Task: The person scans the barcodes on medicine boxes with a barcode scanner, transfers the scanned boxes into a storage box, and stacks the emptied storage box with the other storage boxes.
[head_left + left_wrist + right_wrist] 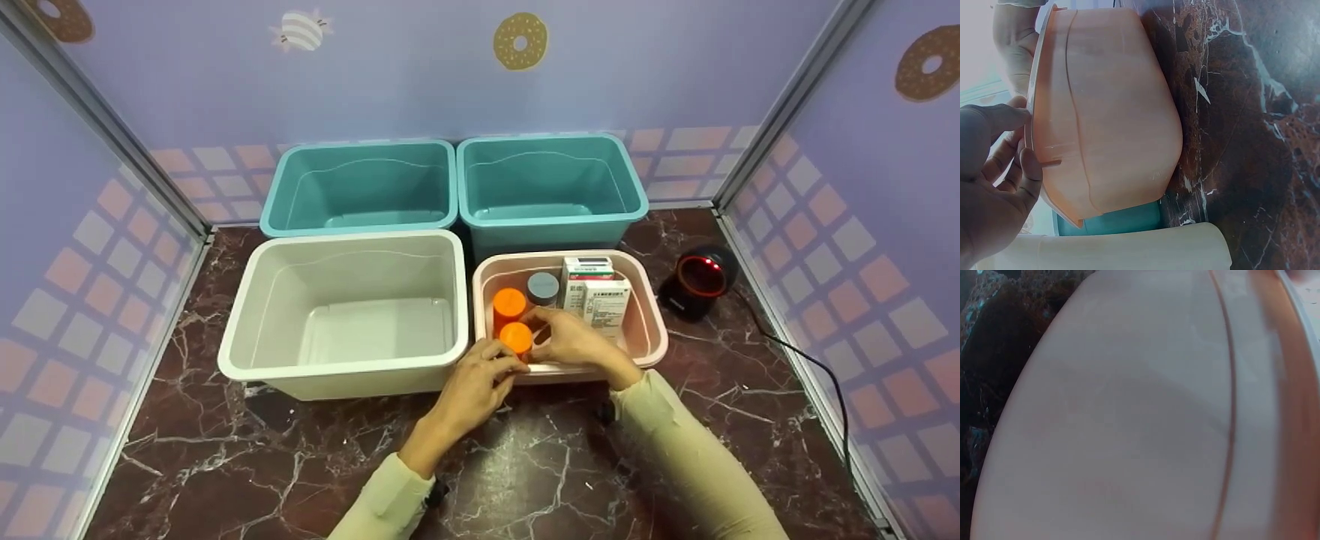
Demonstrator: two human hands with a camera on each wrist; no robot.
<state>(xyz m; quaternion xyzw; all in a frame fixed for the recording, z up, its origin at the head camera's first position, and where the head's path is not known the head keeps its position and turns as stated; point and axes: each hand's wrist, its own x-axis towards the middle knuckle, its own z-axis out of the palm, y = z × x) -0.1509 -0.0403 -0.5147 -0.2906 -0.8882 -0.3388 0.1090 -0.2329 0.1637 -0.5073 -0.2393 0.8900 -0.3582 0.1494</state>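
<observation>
In the head view a small pink bin holds two orange-capped bottles, one behind and one in front. A grey-capped bottle and white medicine boxes are in it too. My right hand reaches over the front rim, thumb and fingers curled about the front orange-capped bottle. At the bin's front left corner, my left hand has curled fingers on the rim; the left wrist view shows its thumb against the pink wall. The bottles' bodies are mostly hidden.
A larger off-white bin stands left of the pink one. Behind are two teal bins, left and right. On the right sits a black scanner with a red-lit ring and a cable. Panels enclose the marbled table.
</observation>
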